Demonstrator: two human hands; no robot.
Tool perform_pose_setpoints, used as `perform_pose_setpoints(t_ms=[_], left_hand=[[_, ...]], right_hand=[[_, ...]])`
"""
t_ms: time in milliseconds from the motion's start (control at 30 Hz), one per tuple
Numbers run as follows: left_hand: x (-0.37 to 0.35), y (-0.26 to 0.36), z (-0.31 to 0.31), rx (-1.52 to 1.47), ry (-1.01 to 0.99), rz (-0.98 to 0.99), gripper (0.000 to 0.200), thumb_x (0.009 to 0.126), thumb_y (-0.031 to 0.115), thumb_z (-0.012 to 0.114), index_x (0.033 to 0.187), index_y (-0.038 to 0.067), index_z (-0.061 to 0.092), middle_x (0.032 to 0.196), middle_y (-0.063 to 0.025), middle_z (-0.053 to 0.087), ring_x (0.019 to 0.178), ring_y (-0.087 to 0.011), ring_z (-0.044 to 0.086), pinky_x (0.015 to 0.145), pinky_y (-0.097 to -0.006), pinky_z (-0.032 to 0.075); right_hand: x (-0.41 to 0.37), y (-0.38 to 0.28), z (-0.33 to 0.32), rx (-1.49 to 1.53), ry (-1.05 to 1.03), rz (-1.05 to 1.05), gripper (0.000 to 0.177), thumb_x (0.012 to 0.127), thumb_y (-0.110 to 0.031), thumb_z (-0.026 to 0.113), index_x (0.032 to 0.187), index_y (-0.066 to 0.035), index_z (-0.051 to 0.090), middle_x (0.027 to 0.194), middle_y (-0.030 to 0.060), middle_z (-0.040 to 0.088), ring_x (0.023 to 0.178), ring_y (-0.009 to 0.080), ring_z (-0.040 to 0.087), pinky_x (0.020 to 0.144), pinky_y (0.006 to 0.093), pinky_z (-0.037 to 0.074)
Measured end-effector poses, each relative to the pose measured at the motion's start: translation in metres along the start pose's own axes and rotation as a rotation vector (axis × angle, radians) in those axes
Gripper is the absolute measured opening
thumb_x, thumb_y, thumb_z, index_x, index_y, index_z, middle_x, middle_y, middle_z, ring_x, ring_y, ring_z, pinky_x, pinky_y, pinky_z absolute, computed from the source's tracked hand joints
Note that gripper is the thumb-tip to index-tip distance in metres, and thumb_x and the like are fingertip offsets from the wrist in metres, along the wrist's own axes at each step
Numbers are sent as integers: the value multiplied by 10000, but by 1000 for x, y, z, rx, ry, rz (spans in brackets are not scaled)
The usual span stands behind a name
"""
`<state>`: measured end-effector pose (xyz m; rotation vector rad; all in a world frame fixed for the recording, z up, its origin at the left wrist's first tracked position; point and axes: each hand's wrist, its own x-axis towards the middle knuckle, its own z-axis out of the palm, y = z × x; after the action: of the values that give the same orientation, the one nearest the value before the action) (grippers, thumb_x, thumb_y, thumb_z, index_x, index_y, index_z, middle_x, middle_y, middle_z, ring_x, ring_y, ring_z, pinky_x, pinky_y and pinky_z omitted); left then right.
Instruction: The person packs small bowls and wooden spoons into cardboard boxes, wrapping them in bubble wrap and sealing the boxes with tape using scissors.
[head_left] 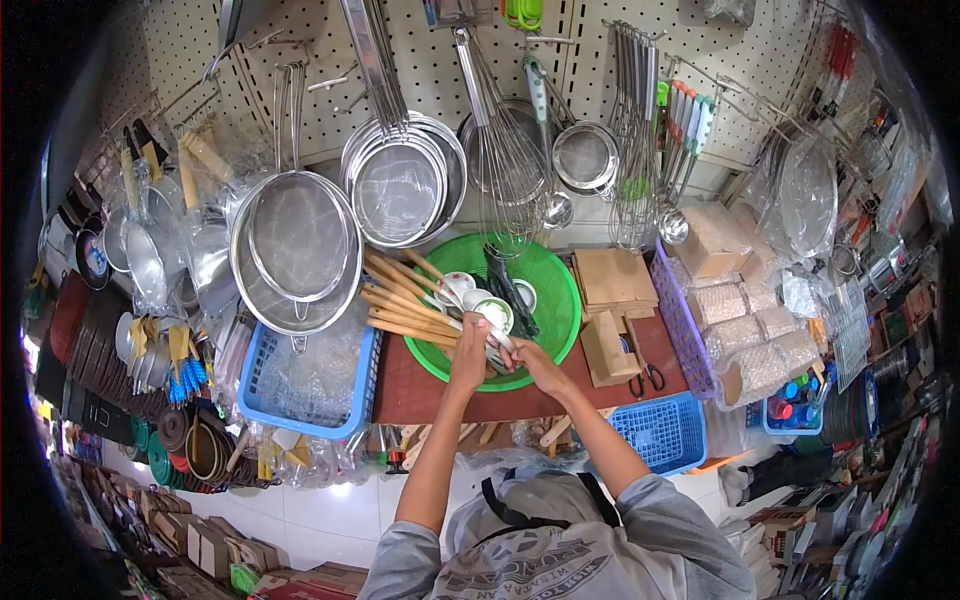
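A cluster of wooden-handled utensils (pixel 400 312) lies over the left side of a round green basin (pixel 562 300), its hidden ends running toward my hands. My left hand (pixel 468 352) is closed beside these handles, thumb side up; what it grips is hidden. My right hand (pixel 538 368) closes around the near end of a pale, stick-like handle (pixel 503 341), just right of my left hand. Beyond my fingers, a white bowl with a green rim (pixel 496 316) and other small white bowls (pixel 457 287) sit in the basin, with a dark plastic-wrapped bundle (pixel 512 292).
Mesh strainers (pixel 296 235) and whisks (pixel 490 130) hang from the pegboard. A blue basket (pixel 362 400) stands left. On the right are cardboard boxes (pixel 612 278), scissors (pixel 652 377), a purple basket (pixel 680 335) and a lower blue basket (pixel 690 465).
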<state>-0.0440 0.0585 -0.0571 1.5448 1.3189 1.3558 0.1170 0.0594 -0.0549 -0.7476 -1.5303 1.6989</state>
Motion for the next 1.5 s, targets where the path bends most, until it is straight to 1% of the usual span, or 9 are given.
perform_pose_setpoints(t_ms=[133,300,433,633,733,833,900,1100,1500], left_hand=[[0,6,-1,2,6,-8,342,1037,346,304,1023,43,461,817,-206,517,788,-401,537,738,-456,399],[-3,2,-2,-43,26,22,371,1039,363,301,976,53,495,673,-127,477,573,-259,506,569,-375,396],[-5,-5,0,-205,-13,-44,413,1038,396,303,932,60,518,587,-46,426,467,-135,421,450,-298,322],[-15,26,2,-180,-102,-46,430,1035,400,325,872,59,531,606,-38,454,492,-131,419,475,-299,322],[-16,40,10,-37,-67,148,453,1031,411,345,820,56,532,616,-32,452,544,-139,425,529,-311,339],[-29,58,7,-94,-221,-190,492,1025,440,357,784,46,526,621,-42,437,596,-164,434,586,-327,354],[-36,60,11,-70,-225,-172,520,1021,463,359,760,43,518,626,-47,434,604,-171,436,595,-332,357],[-61,72,13,-58,-272,-243,547,1013,492,366,723,48,501,640,-55,447,607,-161,426,592,-318,355],[-106,70,39,-164,-222,-204,491,1025,407,399,697,46,452,637,-29,434,637,-130,431,603,-300,352]], right_hand=[[-2,-6,2,4,-2,3,212,822,-138,376,913,-31,535,772,-2,479,718,117,436,696,264,395],[-10,-21,5,6,-23,-19,196,861,-113,433,979,-35,569,860,20,541,785,121,511,712,261,444],[-31,-48,14,-92,215,-233,253,839,26,642,1083,-32,612,977,50,629,938,134,616,719,261,523],[-68,-100,-1,-854,272,-485,267,768,-164,782,1021,-99,726,929,64,711,805,180,662,696,283,542],[-82,-112,-3,-997,298,-625,221,715,-195,800,914,-104,763,849,28,724,799,176,667,701,283,549],[-96,-122,-6,-1094,268,-715,211,694,-146,799,898,-96,771,852,22,730,811,157,673,696,279,555],[-104,-126,-7,-1162,232,-750,196,696,-146,786,885,-98,774,855,8,735,817,154,673,702,277,561],[-127,-135,2,-1256,197,-737,129,750,-167,742,862,-105,763,847,-26,727,855,129,661,696,271,558],[-169,-127,2,-1080,274,-571,135,691,-73,774,792,-71,685,795,37,701,692,201,656,634,307,525]])
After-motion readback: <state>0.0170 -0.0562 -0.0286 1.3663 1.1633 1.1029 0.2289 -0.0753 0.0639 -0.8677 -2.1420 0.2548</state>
